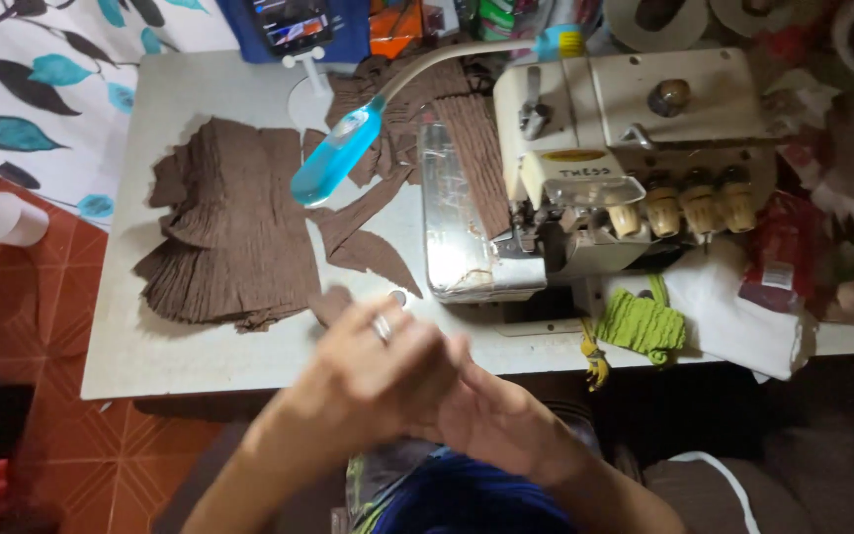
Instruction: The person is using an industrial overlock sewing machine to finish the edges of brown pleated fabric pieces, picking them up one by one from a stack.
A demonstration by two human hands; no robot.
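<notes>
At the near edge of the surface [200, 366], both hands meet, pressed one against the other — the left hand [373, 371], a ring on one finger, lies over the right hand [491, 420]. They are blurred, and whether anything sits between them cannot be told. Just beyond them small brown fabric scraps [363, 247] lie on the surface, and a stack of pleated brown fabric pieces [229, 232] covers its left half. A cream overlock sewing machine [605, 158] stands toward the right edge — a blue gooseneck lamp [338, 153] arches beside it. A green cloth [644, 324] rests near the machine's front.
</notes>
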